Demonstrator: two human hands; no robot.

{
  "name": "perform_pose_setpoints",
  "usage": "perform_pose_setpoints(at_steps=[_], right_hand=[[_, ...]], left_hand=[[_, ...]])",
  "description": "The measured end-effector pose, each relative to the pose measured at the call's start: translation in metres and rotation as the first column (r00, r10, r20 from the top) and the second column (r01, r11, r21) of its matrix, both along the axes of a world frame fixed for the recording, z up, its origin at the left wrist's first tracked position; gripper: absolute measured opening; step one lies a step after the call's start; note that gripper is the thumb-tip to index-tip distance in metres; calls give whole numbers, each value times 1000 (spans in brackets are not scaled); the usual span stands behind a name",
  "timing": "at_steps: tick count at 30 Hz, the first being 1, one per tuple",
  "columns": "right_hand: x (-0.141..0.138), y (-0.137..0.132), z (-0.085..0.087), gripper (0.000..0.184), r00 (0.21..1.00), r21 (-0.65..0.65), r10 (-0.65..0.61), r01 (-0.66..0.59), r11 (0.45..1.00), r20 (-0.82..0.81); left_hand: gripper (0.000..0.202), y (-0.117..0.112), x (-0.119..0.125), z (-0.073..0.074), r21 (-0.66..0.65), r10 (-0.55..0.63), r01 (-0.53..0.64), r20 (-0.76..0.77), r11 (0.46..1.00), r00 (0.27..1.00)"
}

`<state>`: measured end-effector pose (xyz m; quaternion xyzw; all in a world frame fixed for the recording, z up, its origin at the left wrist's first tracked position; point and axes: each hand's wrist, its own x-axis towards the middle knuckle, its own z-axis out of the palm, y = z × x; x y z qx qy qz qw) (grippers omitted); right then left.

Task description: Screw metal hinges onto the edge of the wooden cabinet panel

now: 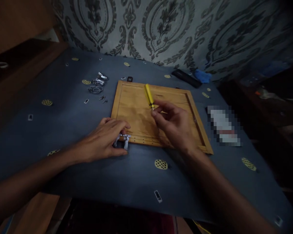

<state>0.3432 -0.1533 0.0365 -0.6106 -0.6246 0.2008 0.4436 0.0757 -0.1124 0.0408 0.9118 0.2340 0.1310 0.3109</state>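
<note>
A framed wooden panel (pixel 136 113) lies flat on the cloth in front of me, a row of small holes along its near edge. At that edge's left end, my left hand (pixel 107 139) has its fingers and thumb around a silver metal hinge (pixel 126 141), pressing it against the frame. Over the middle of the panel, my right hand (pixel 172 122) pinches a screwdriver (pixel 148 94) with a yellow handle, the handle pointing up and away. Its tip is hard to make out between the fingers.
Several more metal hinges (pixel 97 82) lie left of the panel, with a few small screws (pixel 103 98) nearby. Behind the panel are a dark elongated object (pixel 187 78) and a blue cloth (pixel 202 76). A pixelated flat item (pixel 223 126) is at right on the patterned tablecloth (pixel 75 123).
</note>
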Motion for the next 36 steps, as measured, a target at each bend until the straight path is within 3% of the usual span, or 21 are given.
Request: perform_pose_setpoints(at_steps=[4,7,13,19,21,25,36], right_hand=[[-18,-15,25,40,915,140,102,-50,989,-391],[-35,-22,31,46,863,125,116,-62,990,-492],[-42,-28,25,47,841,89,175,-151,985,-513],[-52,-38,46,27,841,151,170,-106,983,-514],[-60,-39,48,31,851,163,159,-88,983,-501],[-66,-43,39,41,859,174,158,-81,981,-488],[-63,-51,25,38,828,96,143,-109,989,-543]], left_hand=[[51,0,0,2,2,-9,9,-19,1000,1000],[53,0,0,2,11,8,-8,-39,1000,999],[52,1,1,4,20,12,-11,-64,1000,998],[47,0,3,10,-10,28,-29,-91,1000,995],[45,1,3,11,-23,25,-27,-98,999,995],[48,1,3,12,-37,20,-25,-119,999,993],[51,0,4,7,-7,47,-48,-92,999,995]])
